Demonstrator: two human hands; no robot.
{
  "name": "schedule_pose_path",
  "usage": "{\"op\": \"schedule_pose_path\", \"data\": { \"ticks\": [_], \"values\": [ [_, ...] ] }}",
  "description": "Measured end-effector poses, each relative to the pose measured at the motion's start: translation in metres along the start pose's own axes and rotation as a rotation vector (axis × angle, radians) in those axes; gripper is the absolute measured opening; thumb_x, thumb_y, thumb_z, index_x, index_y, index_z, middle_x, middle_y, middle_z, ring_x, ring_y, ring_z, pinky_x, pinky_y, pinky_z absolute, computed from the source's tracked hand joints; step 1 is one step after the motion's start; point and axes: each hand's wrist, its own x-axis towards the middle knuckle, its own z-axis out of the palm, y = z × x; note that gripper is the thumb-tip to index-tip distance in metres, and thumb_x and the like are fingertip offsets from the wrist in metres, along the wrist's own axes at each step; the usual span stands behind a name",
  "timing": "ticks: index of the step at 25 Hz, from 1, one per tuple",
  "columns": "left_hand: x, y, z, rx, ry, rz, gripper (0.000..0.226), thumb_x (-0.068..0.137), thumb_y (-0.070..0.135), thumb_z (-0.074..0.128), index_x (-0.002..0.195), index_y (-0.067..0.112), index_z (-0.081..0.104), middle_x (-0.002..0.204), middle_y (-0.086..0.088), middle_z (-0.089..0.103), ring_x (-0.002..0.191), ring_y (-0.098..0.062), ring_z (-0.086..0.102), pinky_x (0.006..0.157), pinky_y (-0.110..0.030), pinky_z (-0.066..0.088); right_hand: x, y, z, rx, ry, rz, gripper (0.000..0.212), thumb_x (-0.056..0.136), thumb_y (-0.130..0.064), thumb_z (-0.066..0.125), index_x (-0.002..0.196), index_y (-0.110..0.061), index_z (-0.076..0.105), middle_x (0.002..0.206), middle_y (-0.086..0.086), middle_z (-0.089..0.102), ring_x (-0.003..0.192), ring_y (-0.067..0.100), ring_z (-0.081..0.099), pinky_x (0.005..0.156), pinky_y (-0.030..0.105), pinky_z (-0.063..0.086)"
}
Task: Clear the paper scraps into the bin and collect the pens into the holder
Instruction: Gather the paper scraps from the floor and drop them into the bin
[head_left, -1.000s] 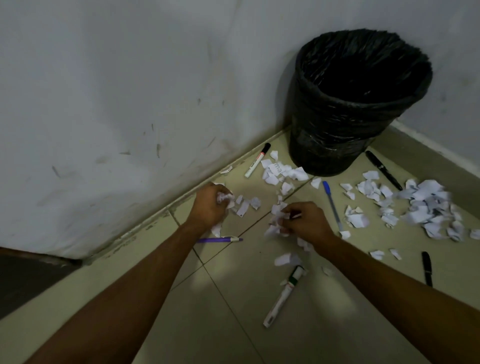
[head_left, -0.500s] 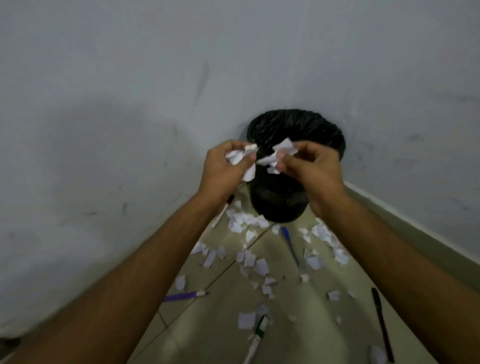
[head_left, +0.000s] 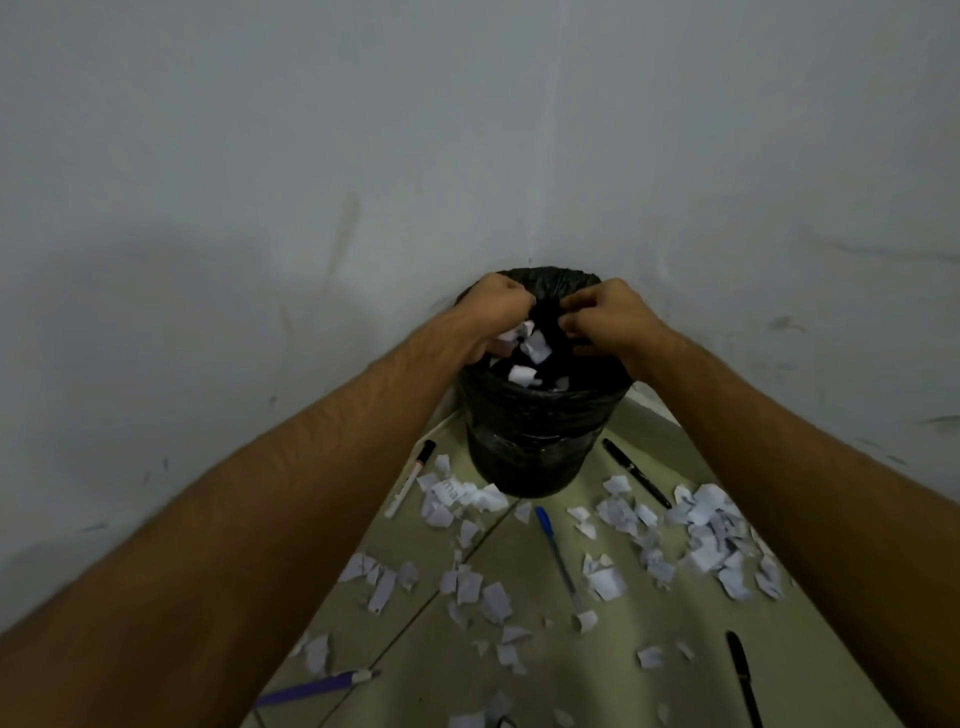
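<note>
Both my hands hover over the mouth of the black-lined bin (head_left: 535, 441) in the corner. My left hand (head_left: 496, 312) is curled shut, with white paper scraps (head_left: 511, 332) showing under its fingers. My right hand (head_left: 608, 317) has its fingers loosened and I see no paper in it. Loose scraps (head_left: 535, 347) are dropping between the hands into the bin. More scraps (head_left: 711, 545) litter the tiled floor in front. Pens lie among them: a white marker (head_left: 410, 483), a blue pen (head_left: 556, 551), a purple pen (head_left: 317, 688) and two black pens (head_left: 636, 473) (head_left: 743, 675). No holder is in view.
The bin stands against two grey walls (head_left: 467, 156) that meet behind it. Scraps lie in clusters left (head_left: 457, 499) and right of the bin and across the floor tiles (head_left: 649, 701) toward me.
Both hands rose from the floor with handfuls of scraps, moved forward over the bin, and scraps now fall from them into it.
</note>
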Motion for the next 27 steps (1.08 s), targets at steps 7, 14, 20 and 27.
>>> {"op": "schedule_pose_path", "data": {
  "ticks": [7, 14, 20, 27],
  "values": [
    [-0.051, -0.008, -0.018, -0.106, 0.069, 0.274, 0.016, 0.095, 0.021, 0.054, 0.107, 0.017, 0.063, 0.091, -0.001, 0.061, 0.084, -0.018, 0.062, 0.073, -0.037, 0.061, -0.073, 0.006, -0.002, 0.185, 0.362, -0.292, 0.011, 0.076, -0.026, 0.068, 0.086, -0.026, 0.072, 0.073, -0.002, 0.072, 0.068, 0.017, 0.071, 0.07, 0.041, 0.061],
    [-0.15, -0.23, -0.104, 0.673, 0.069, 0.044, 0.039, 0.08, 0.026, 0.073, 0.117, 0.017, 0.065, 0.107, -0.007, 0.069, 0.097, -0.023, 0.066, 0.081, -0.026, 0.049, -0.177, 0.094, 0.099, -0.421, -0.366, -0.2, 0.036, 0.075, -0.03, 0.08, 0.108, -0.024, 0.065, 0.103, 0.001, 0.067, 0.087, 0.014, 0.062, 0.069, 0.025, 0.048],
    [-0.178, -0.331, -0.102, 0.893, -0.073, -0.164, 0.07, 0.062, 0.058, 0.077, 0.118, 0.019, 0.062, 0.105, -0.005, 0.068, 0.111, -0.022, 0.051, 0.088, -0.032, 0.046, -0.212, 0.143, 0.152, -0.71, -0.683, -0.128, 0.093, 0.055, -0.06, 0.083, 0.135, -0.037, 0.042, 0.129, 0.008, 0.041, 0.114, 0.029, 0.054, 0.093, 0.041, 0.052],
    [-0.168, -0.351, -0.091, 0.782, 0.058, -0.089, 0.026, 0.064, 0.022, 0.08, 0.088, 0.016, 0.071, 0.091, -0.012, 0.068, 0.087, -0.028, 0.066, 0.072, -0.03, 0.051, -0.236, 0.155, 0.19, -0.905, -0.751, -0.323, 0.061, 0.073, -0.041, 0.078, 0.122, -0.021, 0.049, 0.123, 0.014, 0.039, 0.108, 0.036, 0.049, 0.078, 0.042, 0.052]
  ]
}}
